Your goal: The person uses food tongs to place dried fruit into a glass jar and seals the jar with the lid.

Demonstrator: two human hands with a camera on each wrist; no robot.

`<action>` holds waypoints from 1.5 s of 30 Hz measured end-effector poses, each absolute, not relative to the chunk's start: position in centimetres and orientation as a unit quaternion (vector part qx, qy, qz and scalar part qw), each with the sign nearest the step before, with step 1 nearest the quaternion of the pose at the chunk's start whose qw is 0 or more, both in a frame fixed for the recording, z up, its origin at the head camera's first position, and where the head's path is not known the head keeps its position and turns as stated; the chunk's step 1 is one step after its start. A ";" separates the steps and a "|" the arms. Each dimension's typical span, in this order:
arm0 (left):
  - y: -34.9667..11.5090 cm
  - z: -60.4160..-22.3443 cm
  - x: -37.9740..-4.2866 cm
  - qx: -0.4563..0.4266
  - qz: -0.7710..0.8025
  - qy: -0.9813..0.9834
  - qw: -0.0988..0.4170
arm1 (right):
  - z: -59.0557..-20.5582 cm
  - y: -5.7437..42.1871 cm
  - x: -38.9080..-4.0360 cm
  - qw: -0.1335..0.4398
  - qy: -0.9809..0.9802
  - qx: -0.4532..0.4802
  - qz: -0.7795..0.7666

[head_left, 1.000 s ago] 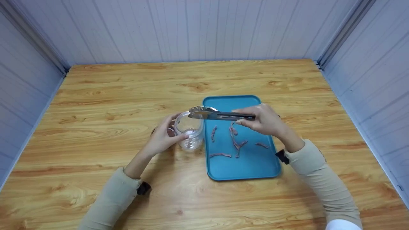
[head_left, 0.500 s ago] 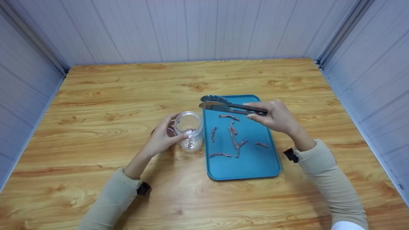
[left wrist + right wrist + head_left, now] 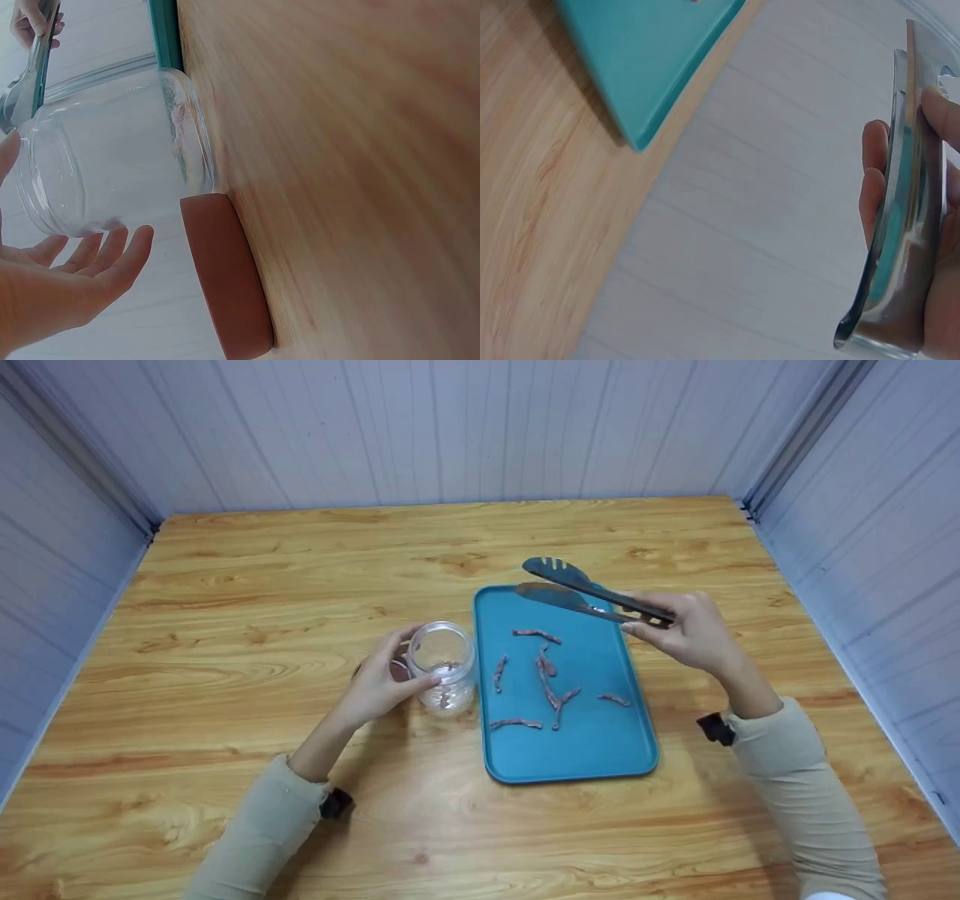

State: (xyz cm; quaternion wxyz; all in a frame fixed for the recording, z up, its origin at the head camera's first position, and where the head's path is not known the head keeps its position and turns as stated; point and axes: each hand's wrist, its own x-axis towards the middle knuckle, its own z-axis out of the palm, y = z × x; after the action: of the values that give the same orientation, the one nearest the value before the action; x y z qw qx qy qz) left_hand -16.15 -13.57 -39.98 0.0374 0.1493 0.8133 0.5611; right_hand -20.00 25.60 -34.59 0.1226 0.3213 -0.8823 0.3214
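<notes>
My left hand [image 3: 379,682] holds a clear jar [image 3: 451,694] upright on the table, thumb and fingers around its side near the rim. A small pinkish piece [image 3: 178,127] lies at the jar's bottom in the left wrist view. My right hand [image 3: 688,631] grips metal tongs [image 3: 556,596] by the handles, raised over the far part of a blue tray [image 3: 577,757]. The tong tips stand slightly apart with nothing between them. Several thin, reddish-brown strips resembling dried meat lie on the tray, one strip [image 3: 536,634] near its far end and a cluster [image 3: 551,690] in the middle.
A reddish-brown round lid-like disc [image 3: 229,277] lies on the wooden table [image 3: 247,607] beside the jar, partly behind my left hand in the head view. The tray is just right of the jar. Pale panel walls [image 3: 465,427] enclose the table's back and sides.
My right hand has carried the tongs from over the jar's rim rightward and up over the tray, and their tips have spread. My left hand and the jar have stayed in place.
</notes>
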 end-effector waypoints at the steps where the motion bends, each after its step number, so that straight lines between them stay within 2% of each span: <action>1: -13.5 -39.8 -16.1 0.147 0.563 0.812 0.039 | -34.6 25.9 -20.0 0.122 -0.883 0.319 0.321; 7: -13.0 -37.9 -15.1 0.150 0.565 0.810 0.040 | -34.8 27.1 -19.7 0.117 -0.891 0.295 0.325; 15: -13.6 -40.1 -16.2 0.154 0.557 0.816 0.032 | -35.5 28.2 -19.4 0.114 -0.896 0.266 0.337; 30: -13.6 -40.0 -16.1 0.143 0.564 0.812 0.043 | -38.8 29.3 -19.1 0.076 -0.921 0.235 0.302; 45: -13.6 -40.1 -16.2 0.152 0.553 0.819 0.027 | -40.6 29.1 -19.2 0.055 -0.942 0.236 0.233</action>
State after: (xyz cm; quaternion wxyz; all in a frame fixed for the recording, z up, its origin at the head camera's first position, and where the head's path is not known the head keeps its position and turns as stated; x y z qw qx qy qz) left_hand -16.18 -13.60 -40.10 0.0273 0.1516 0.8190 0.5527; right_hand -19.16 29.05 -40.63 0.0555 0.2360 -0.9417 0.2331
